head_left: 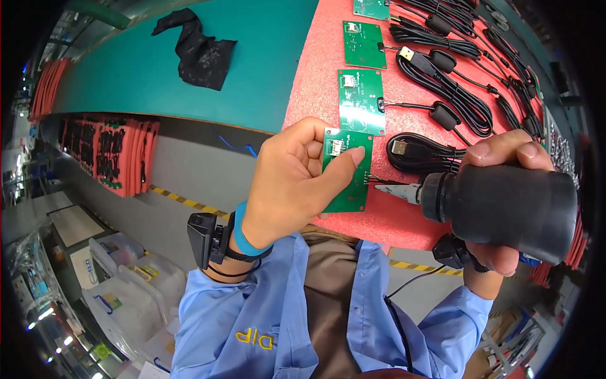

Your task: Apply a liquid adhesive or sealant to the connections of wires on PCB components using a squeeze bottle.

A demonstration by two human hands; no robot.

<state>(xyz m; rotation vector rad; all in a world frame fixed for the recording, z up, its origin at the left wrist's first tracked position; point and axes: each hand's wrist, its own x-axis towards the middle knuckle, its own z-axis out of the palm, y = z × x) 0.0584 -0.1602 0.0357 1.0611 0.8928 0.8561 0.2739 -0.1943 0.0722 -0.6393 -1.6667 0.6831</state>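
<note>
My left hand [303,170] is closed on a green circuit board [347,199], thumb on its face and fingers under its left edge. My right hand [505,155] grips a black squeeze bottle [505,205] lying on its side. The bottle's pale, crusted nozzle [398,191] points left, its tip close to the thin wires at the board's right edge; whether it touches them I cannot tell. From that board a cable leads toward a coiled black USB cable [410,155]. Just beyond lies another green board [362,104], with dark material where its cable joins.
Further boards [364,45] and coiled black cables [442,88] line the pink foam sheet [315,76]. A black cloth [205,57] lies on the teal bench [265,57]. Stacked pink sheets with cables [110,151] stand below, left. Clear plastic bins [136,297] sit lower left.
</note>
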